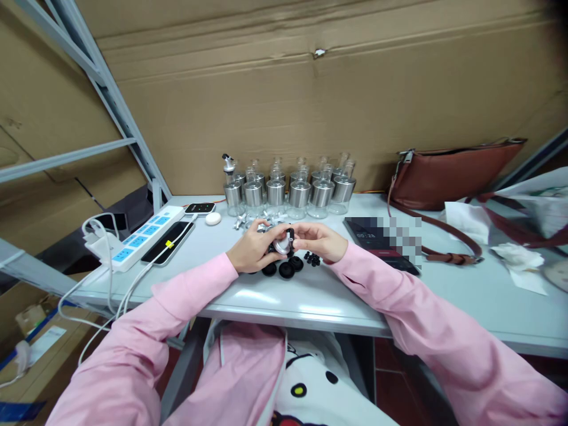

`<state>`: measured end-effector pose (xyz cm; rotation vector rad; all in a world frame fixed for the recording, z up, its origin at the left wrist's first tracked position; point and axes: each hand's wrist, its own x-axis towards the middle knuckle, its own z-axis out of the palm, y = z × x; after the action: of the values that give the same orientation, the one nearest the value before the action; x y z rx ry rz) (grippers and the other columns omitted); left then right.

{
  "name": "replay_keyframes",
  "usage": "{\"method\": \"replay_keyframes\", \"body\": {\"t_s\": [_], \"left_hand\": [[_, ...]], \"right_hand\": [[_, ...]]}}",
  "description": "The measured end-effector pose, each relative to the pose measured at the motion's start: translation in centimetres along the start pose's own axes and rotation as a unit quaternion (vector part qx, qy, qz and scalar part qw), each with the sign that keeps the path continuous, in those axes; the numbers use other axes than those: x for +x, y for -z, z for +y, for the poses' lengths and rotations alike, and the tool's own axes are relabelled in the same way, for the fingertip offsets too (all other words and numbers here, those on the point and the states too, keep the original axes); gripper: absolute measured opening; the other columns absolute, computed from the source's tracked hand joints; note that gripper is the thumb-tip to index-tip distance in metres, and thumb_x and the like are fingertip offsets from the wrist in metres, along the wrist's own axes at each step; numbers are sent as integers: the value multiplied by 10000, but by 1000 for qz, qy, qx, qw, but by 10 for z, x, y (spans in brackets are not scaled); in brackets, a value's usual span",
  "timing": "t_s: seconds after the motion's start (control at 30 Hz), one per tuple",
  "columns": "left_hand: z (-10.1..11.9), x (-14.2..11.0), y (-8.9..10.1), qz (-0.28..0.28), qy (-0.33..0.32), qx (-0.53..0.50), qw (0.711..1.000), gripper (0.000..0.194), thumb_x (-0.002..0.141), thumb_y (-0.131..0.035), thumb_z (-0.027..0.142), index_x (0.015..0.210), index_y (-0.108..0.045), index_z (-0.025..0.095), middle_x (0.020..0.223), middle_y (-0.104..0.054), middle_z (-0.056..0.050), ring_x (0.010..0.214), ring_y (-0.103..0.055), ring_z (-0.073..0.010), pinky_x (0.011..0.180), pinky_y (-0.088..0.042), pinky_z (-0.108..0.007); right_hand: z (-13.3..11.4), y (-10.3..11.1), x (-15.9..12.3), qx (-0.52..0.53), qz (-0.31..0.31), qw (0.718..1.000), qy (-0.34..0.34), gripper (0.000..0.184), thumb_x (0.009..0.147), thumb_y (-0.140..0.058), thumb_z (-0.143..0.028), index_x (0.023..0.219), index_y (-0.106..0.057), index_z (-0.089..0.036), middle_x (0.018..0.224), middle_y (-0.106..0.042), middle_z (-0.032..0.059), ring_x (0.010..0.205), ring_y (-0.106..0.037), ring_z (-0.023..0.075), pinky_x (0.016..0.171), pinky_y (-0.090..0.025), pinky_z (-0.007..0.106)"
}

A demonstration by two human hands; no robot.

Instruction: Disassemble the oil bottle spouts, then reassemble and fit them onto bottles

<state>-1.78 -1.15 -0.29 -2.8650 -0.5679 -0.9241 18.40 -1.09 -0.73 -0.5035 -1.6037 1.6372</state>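
My left hand (255,248) is closed around a silver, round bottle-pourer top (281,245), held just above the table. A small black piece (290,233) shows at its right side. From the right, my right hand (322,241) pinches at this black end; its fingertips partly hide the joint. Below the hands lie several black rubber discs (286,270). Small black caps (313,258) sit in a cluster under my right hand. Behind my left hand is a pile of silver metal pourer parts (242,222), partly covered by the fingers.
Glass bottles (300,194) with metal bands stand in rows at the back; the leftmost front one carries a pourer (228,164). Left are a power strip (148,236), phone (166,244) and white round case (213,219). Right are another phone (370,239), brown bag (452,177) and crumpled tissue (517,258).
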Motion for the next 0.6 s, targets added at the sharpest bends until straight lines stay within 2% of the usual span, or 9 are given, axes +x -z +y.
{"method": "replay_keyframes", "body": {"t_s": [0.27, 0.43, 0.53, 0.6], "left_hand": [[-2, -2, -2, -8, 4, 17, 1000, 567, 890, -424, 372, 1364, -197, 159, 950, -679, -66, 780, -594, -184, 930, -323, -409], [-3, -1, -1, -20, 24, 4, 1000, 554, 874, -452, 369, 1355, -240, 194, 946, -679, -45, 741, -600, -168, 949, -309, -415], [-3, -1, 1, -18, 45, -1, 999, 547, 853, -474, 356, 1336, -273, 198, 983, -665, -58, 820, -603, -189, 954, -308, -427], [-4, 0, 3, -11, 39, -12, 999, 598, 824, -506, 396, 1334, -267, 196, 1079, -628, -92, 921, -588, -217, 955, -314, -438]], "right_hand": [[-1, -2, 0, -26, 1, 1000, 5, 375, 637, -745, -399, 890, -622, -151, 743, -570, -12, 645, -508, 77, 602, -427, 210], [0, -5, -1, -59, 21, 998, 21, 401, 649, -725, -439, 912, -615, -157, 733, -553, -13, 670, -516, 90, 611, -438, 216], [-1, -7, -1, -81, 34, 995, 39, 381, 660, -716, -441, 910, -616, -172, 725, -544, -16, 657, -512, 91, 607, -445, 224], [-4, -7, 0, -92, 47, 993, 49, 363, 664, -713, -433, 906, -613, -182, 723, -544, -15, 645, -508, 96, 599, -449, 237]]}}
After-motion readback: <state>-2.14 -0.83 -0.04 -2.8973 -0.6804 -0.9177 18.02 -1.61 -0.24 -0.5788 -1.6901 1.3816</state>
